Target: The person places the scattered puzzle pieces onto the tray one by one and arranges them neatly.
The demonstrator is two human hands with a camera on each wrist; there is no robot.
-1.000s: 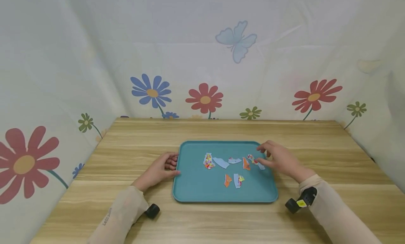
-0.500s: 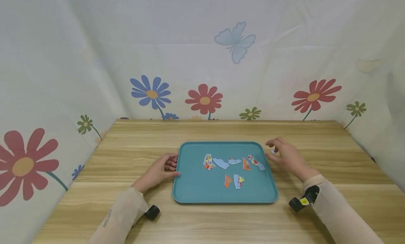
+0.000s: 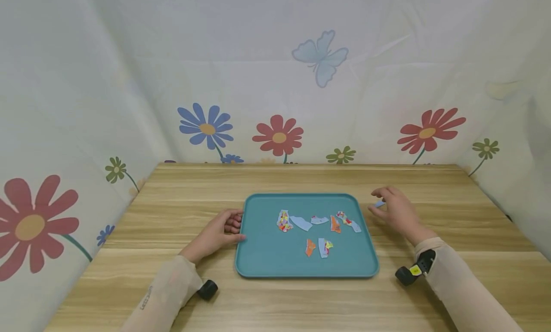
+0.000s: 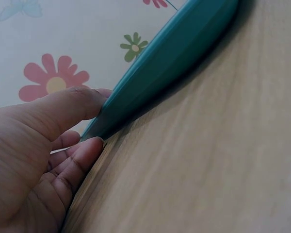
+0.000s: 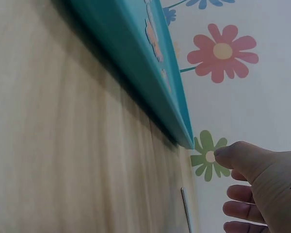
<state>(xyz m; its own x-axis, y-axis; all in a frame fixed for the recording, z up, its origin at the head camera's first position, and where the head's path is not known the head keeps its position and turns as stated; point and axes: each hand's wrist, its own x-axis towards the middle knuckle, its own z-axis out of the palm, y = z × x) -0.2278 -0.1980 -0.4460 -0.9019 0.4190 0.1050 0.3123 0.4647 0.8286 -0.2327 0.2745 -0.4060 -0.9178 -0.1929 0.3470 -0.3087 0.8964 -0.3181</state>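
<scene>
My left hand [image 3: 217, 230] pinches the left rim of a teal tray [image 3: 267, 265]; in the left wrist view the thumb [image 4: 77, 104] lies against the rim with the fingertips below. Beyond the tray's right edge, my right hand [image 3: 398, 212] hovers with loosely bent fingers. Near it lies a flat pale blue piece [image 3: 380, 204]; the right wrist view shows this thin piece [image 5: 185, 208] on the table, apart from the thumb and fingers. Several irregular flat picture pieces lie on the tray, among them a multicoloured one [image 3: 284, 221], a pale blue one [image 3: 301, 223] and an orange one [image 3: 310, 247].
The tray rests on a wood-grain table [image 3: 301, 303]. A white cloth backdrop [image 3: 241, 73] with printed flowers and a butterfly stands behind the table and along its sides. A black wrist camera [image 3: 208, 289] sits at the left sleeve, another [image 3: 405, 275] at the right.
My right hand has moved right, from over the tray's right side to the table beyond it. A pale blue piece now shows by its fingers. The left hand keeps its place on the rim.
</scene>
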